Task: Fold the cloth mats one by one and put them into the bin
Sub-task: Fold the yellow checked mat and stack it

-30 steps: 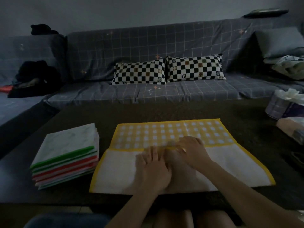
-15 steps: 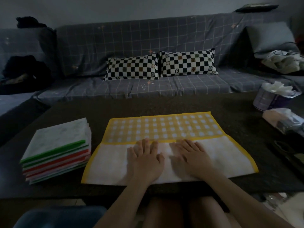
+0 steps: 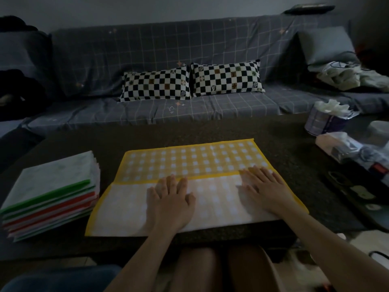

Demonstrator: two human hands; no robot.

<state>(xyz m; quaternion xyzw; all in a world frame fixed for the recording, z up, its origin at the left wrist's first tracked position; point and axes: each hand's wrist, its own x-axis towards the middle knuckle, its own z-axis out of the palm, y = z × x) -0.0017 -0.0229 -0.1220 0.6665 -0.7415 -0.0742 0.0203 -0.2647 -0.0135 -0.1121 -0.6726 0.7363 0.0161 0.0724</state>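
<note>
A yellow checked cloth mat with a yellow border (image 3: 189,163) is being kept flat near the front edge of the dark table (image 3: 210,129), its near half folded over so the white back is showing. It is being pressed down by the left hand (image 3: 170,201) and the right hand (image 3: 265,188), both laid flat with straight fingers, gripping nothing. A stack of folded cloth mats with green and red edges (image 3: 52,192) is sitting by the table's left edge.

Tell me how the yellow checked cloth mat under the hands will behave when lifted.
The yellow checked cloth mat is probably floppy: its near half is folded over and lies flat under the left hand and right hand. It looks thin, so likely light. Lifted by one edge, it would probably sag and unfold.
</note>
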